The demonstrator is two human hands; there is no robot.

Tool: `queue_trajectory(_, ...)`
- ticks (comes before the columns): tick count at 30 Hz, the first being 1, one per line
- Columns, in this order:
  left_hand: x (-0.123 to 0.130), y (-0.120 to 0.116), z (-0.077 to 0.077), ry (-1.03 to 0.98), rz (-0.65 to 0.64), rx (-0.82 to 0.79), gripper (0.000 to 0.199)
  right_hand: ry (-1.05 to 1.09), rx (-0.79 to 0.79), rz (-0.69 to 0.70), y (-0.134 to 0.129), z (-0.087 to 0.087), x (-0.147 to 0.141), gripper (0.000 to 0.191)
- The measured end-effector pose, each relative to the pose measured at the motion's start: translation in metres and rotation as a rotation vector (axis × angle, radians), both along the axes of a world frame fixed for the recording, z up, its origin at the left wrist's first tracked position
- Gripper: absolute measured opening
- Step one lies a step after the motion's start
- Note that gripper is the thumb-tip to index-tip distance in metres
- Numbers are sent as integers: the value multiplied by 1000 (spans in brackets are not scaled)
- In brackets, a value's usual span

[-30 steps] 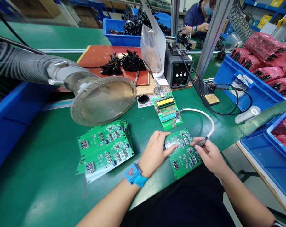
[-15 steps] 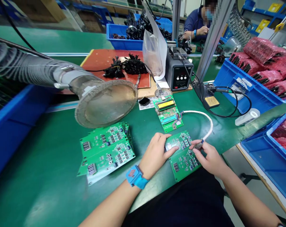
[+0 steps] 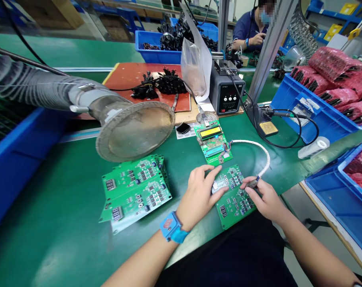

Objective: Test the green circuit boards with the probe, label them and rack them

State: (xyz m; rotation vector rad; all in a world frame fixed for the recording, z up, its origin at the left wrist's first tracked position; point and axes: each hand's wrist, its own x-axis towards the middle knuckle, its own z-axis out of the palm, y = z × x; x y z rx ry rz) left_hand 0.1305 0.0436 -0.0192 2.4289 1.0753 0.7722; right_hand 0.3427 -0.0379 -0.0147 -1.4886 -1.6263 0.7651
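My right hand pinches the dark plug end of a white sleeved cable, holding it against a green circuit board panel. Exactly where the plug meets the board is hidden by my fingers. At the panel's upper left, my left hand rests with thumb and index finger spread around a digit display. A blue wrist strap is on that arm. The cable runs to a programmer board with a yellow screen, a teal socket and a lit blue light. Left of my hand lies a stack of similar panels.
A fume extractor hood hangs over the panel stack. Behind are a soldering station and an iron in its stand. Blue bins with pink-wrapped parts stand right; a white roll lies nearby. A co-worker sits beyond.
My left hand has shifted slightly right over the panel, its thumb and index finger spreading wider. A blue light now shows on the programmer board. My right hand stays in place.
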Motion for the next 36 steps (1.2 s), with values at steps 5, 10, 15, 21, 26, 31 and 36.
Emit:
queue_trajectory(5, 6, -11, 11, -11, -494, -37, 27, 11, 25, 10, 1, -4, 0, 19)
queue_trajectory(10, 12, -17, 4, -6, -553, -64, 20, 26, 35, 16, 0, -8, 1, 20)
queue_trajectory(15, 15, -20, 3, -29, -489, -89, 12, 19, 40, 17, 1, -7, 0, 19)
queue_trajectory(21, 16, -22, 4, -55, -472, -79, 12, 6, 39, 23, 1, -2, -1, 18)
queue_trajectory(26, 6, -8, 10, -75, -282, 2, 33, 7, 35, 12, 2, 0, -1, 18)
queue_trajectory(31, -7, 10, 6, 39, -45, 10, 44, -7, 59, -6, 3, -5, -3, 16)
queue_trajectory(36, -12, 14, 3, 36, -26, -114, 55, -10, 115, -15, 1, -9, -3, 17)
